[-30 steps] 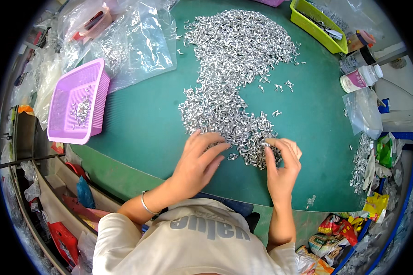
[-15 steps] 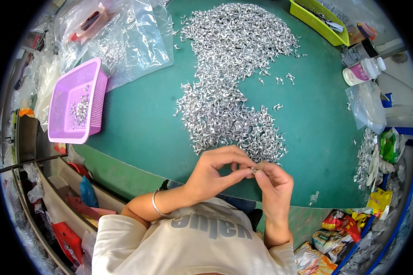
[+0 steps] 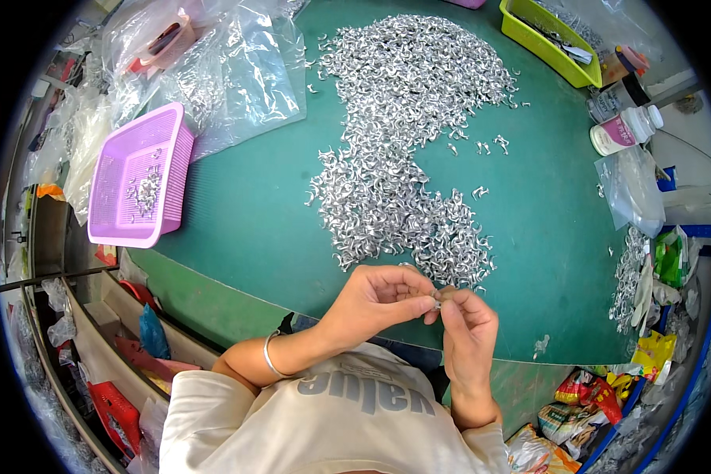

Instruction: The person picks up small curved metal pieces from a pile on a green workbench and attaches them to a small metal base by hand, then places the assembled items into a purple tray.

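Over the near edge of the heap, my two hands meet fingertip to fingertip. Thumb and forefinger of my left hand are pinched on a small silvery metal piece, mostly covered by the fingers. From the other side my right hand pinches that same piece, with its fingers curled. Just beyond them spreads a large heap of small curved silvery metal pieces on the green tabletop. A few such pieces lie loose to the right of the heap.
At the left, a purple plastic basket holds some metal pieces, beside clear plastic bags. A yellow-green tray stands at the far right, near a white bottle. More metal pieces lie along the right edge.
The view has shifted slightly, so the heap and basket sit a little lower in the picture. My hands remain together on the small piece, with the fingers slightly rearranged.
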{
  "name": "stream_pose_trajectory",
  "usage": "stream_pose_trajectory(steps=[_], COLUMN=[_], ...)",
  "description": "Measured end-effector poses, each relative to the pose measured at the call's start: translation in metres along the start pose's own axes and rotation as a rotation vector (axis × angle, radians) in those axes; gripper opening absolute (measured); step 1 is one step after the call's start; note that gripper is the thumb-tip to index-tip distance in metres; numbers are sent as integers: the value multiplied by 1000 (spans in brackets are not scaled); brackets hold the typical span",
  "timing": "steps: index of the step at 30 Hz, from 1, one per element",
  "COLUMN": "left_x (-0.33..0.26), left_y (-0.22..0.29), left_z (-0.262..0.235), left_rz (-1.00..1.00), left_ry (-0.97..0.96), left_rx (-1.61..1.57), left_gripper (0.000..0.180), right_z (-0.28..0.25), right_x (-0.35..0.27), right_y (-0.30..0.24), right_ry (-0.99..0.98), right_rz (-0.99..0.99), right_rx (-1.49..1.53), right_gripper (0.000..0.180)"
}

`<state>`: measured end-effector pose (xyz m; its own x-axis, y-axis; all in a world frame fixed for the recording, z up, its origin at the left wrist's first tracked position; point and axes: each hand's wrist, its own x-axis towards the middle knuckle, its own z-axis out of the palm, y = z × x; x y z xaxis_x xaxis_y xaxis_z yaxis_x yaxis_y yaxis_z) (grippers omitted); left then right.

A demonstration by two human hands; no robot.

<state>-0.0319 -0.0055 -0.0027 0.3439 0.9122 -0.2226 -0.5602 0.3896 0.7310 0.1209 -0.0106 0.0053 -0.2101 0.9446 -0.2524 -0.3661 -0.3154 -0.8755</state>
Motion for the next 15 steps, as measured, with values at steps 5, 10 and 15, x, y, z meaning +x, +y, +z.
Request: stream_pose_trajectory(steps=[5, 10, 15], left_x=[0, -7, -14], left_y=[3, 4, 14], left_z=[3, -3, -21], left_rz=[-24, 27, 267], left_ry=[56, 99, 215], left_rx=[-13, 33, 152], left_gripper=[7, 8, 9], right_z=[1, 5, 10], right_x=[2, 5, 4], right_y=[0, 7, 1], right_ry=[10, 4, 97], right_rz=[33, 63, -131], right_rx=[17, -38, -466], right_gripper=[9, 9, 8])
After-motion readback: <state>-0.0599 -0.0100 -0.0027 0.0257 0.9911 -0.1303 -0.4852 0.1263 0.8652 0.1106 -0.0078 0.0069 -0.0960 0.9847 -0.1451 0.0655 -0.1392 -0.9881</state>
